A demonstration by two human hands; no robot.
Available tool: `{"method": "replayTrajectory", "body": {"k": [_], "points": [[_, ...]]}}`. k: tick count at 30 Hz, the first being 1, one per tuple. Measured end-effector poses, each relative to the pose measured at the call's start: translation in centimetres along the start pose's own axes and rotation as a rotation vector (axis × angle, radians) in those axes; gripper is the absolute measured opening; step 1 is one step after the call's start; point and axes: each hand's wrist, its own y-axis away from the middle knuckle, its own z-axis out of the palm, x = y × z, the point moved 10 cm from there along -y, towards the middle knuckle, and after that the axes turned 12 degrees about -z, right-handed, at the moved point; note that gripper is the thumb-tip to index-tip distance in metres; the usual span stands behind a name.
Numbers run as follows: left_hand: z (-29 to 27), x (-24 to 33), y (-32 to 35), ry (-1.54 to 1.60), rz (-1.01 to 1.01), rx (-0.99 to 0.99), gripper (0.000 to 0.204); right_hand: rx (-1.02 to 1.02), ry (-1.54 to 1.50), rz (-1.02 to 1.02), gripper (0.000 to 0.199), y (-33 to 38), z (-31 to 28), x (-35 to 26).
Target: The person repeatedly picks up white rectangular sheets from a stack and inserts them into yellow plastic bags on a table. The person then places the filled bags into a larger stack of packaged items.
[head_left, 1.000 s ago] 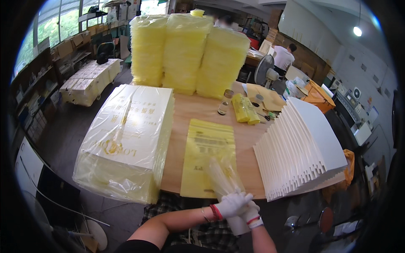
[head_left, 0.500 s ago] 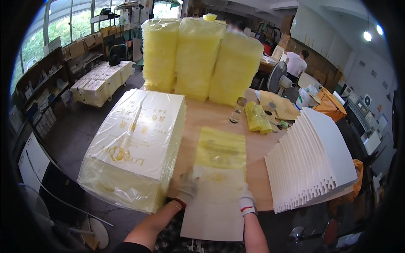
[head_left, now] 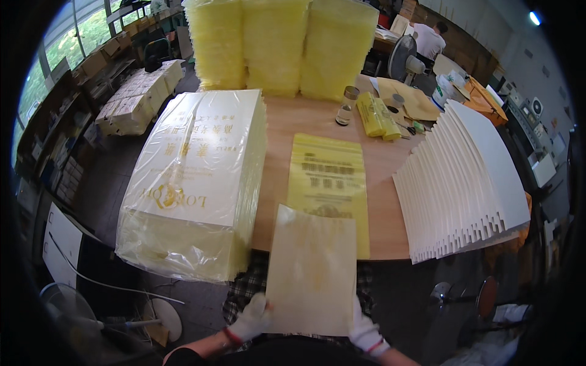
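Over my lap, beyond the table's front edge, I hold a flat cream-coloured paper pack [head_left: 312, 274] with a faint gold mark on its face. My left hand [head_left: 251, 317], in a white glove, grips its lower left edge. On the opposite edge is my gloved right hand [head_left: 365, 331], its fingers partly hidden by the pack. Past the pack's far end, a yellow printed plastic bag [head_left: 326, 165] lies flat on the table, its near part partly covered by the pack.
On the left stands a tall stack of film-wrapped packs [head_left: 195, 158]. White folded card sleeves [head_left: 458, 183] lean in a row on the right. Yellow bag stacks [head_left: 274, 49] rise at the back. A glass jar [head_left: 343, 114] and a yellow bundle [head_left: 375, 117] sit on the wooden table [head_left: 390, 219].
Both hands have drawn the paper pack toward me, off the yellow bag, so more of the bag's print shows. The view has tilted downward.
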Motion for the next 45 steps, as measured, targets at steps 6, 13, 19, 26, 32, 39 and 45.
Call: {"method": "replayTrajectory", "body": {"k": [6, 13, 19, 26, 32, 39, 45], "points": [[2.7, -2.3, 4.5, 0.735, -0.177, -0.396, 0.039, 0.002, 0.118, -0.447, 0.028, 6.4, 0.4, -7.8], [2.3, -7.3, -0.4, 0.718, -0.227, 0.084, 0.005, 0.104, 0.059, -0.134, 0.046, 1.7, -2.0, 0.8], [-1.2, 6.1, -3.4, 0.217, 0.316, 0.107, 0.007, 0.591, -1.067, 0.528, 0.035, 0.9, 0.0, 9.3], [-11.4, 21.6, 2.2, -0.039, 0.800, 0.271, 0.006, 0.219, -1.775, -0.121, 0.046, -9.1, -0.5, -7.9], [-27.2, 15.0, 2.6, 0.933, 0.756, 0.721, 0.011, 0.036, -1.453, -0.558, 0.034, -16.2, -7.6, -22.5], [-34.4, -4.0, -2.7, 1.113, 0.384, 0.768, 0.013, -0.325, -1.325, -0.208, 0.034, -17.8, 4.2, -27.6], [-19.0, -19.8, -2.9, 1.218, -0.040, 0.794, 0.022, -0.466, -1.302, -0.090, 0.040, -11.9, 9.5, -16.3]]}}
